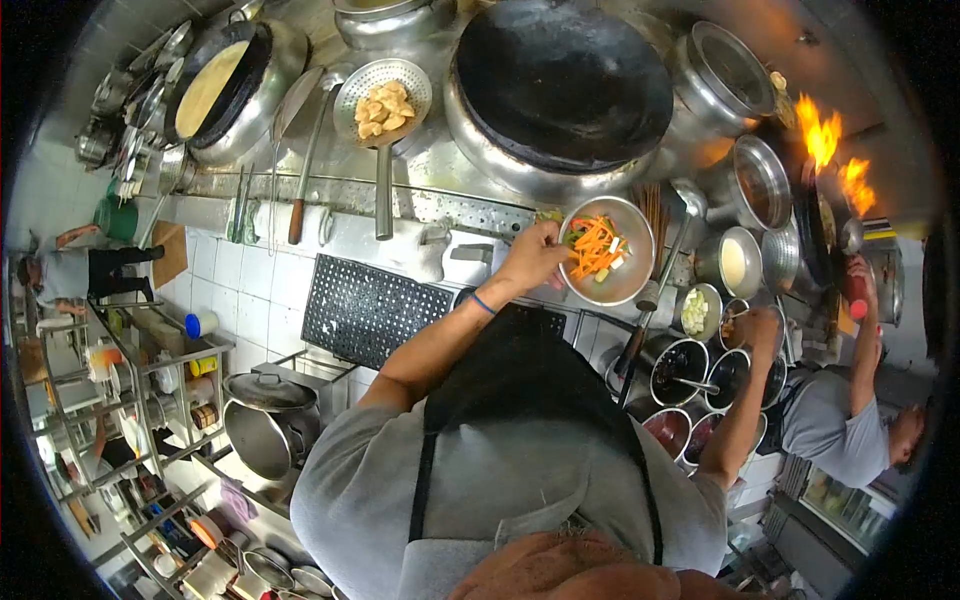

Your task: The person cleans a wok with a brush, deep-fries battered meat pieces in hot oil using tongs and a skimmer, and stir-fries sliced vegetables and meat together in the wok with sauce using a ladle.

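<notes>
My left hand (538, 257) grips the near left rim of a metal bowl (645, 225). In the bowl lie cut carrot sticks (600, 240) with some green and pale vegetable pieces. My right hand (757, 330) is at a small metal container (735, 308) of brownish-orange bits, its fingers closed and pointing down; what they hold, if anything, is hidden. Beside that container stand one of chopped pale green vegetables (695, 312) and one of dark sauce (679, 372) with a spoon in it. A perforated skimmer (384, 200) with pale meat pieces (384, 108) rests on the stove.
A large black wok (560, 85) sits ahead on the steel range. Flames (820, 135) rise at the right, by a co-worker (840, 420) with an arm stretched toward that wok. A black perforated mat (375, 310) and a lidded pot (268, 430) are on the left.
</notes>
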